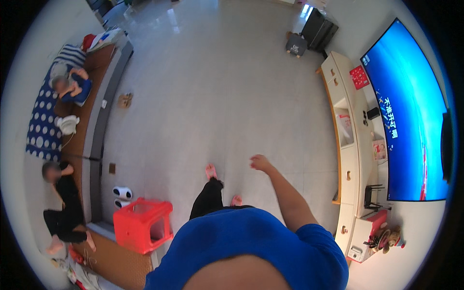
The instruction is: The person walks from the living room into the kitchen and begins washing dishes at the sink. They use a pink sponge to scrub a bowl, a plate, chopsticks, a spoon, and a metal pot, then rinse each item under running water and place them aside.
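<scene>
My right hand (261, 163) hangs over the grey tiled floor (227, 96), well to the left of the long white TV cabinet (348, 164). Its fingers look loosely curled, and I see nothing in them. It touches no object. My left hand is out of sight, hidden beyond my blue shirt (241, 232). I stand upright in pink slippers (210, 170), one foot ahead of the other. To my left, a red plastic stool (126, 227) stands close by the sofa.
A long sofa (101, 96) with brown mats runs along the left, with two people (70, 203) on it. White shoes (122, 193) and tan slippers (125, 100) lie on the floor. A large television (411, 106) is at right; a black suitcase (319, 30) stands far right.
</scene>
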The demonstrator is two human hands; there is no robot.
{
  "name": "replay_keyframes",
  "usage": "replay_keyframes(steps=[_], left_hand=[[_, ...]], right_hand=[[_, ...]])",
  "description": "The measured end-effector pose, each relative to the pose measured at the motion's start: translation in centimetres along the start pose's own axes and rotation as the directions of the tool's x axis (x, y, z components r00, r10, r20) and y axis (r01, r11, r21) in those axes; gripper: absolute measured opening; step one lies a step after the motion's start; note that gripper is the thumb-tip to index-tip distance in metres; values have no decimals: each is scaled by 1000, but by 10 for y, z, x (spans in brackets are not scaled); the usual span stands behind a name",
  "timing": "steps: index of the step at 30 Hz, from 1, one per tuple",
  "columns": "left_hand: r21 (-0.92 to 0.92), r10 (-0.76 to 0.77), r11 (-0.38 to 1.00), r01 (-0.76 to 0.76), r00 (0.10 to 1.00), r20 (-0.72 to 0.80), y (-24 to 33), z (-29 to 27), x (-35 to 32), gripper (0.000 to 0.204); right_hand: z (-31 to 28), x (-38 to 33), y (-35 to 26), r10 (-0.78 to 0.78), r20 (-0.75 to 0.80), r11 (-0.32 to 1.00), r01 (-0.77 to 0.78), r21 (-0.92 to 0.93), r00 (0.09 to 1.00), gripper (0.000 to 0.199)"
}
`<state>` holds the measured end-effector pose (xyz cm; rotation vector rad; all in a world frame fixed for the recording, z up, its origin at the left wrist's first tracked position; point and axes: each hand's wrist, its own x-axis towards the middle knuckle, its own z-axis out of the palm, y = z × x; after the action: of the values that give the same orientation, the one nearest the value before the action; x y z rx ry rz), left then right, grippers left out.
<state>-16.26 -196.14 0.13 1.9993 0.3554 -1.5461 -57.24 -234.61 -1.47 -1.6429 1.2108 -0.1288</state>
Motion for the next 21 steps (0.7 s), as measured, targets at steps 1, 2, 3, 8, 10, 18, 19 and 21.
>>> replay_keyframes(steps=[1,2,3,8,10,18,19,21], left_hand=[[-25,-38,999,38,999,-7,13,7,13,15],[-41,-70,997,70,997,-12,32,17,25,14],[-57,-89,995,88,996,-17,57,28,38,14],[-114,-57,992,57,998,7,234,75,110,11],[-202,17,979,-5,998,58,329,90,147,10],[6,728,683,-730,682,65,809,313,111,23],[65,762,635,-770,638,111,842,343,108,22],[116,745,644,-756,655,129,884,374,120,21]], right_hand=[[-13,39,-52,174,4,914,-163,371,985,25],[-28,71,-84,140,24,921,-139,363,990,25],[-43,98,-102,106,42,927,-114,358,994,26],[-129,190,-83,319,43,876,-311,369,947,24],[-165,207,-24,282,38,904,-252,-344,959,18],[-310,229,49,948,168,175,-886,429,269,18],[-329,243,67,958,146,166,-889,428,249,15],[-373,303,89,969,102,168,-902,398,226,13]])
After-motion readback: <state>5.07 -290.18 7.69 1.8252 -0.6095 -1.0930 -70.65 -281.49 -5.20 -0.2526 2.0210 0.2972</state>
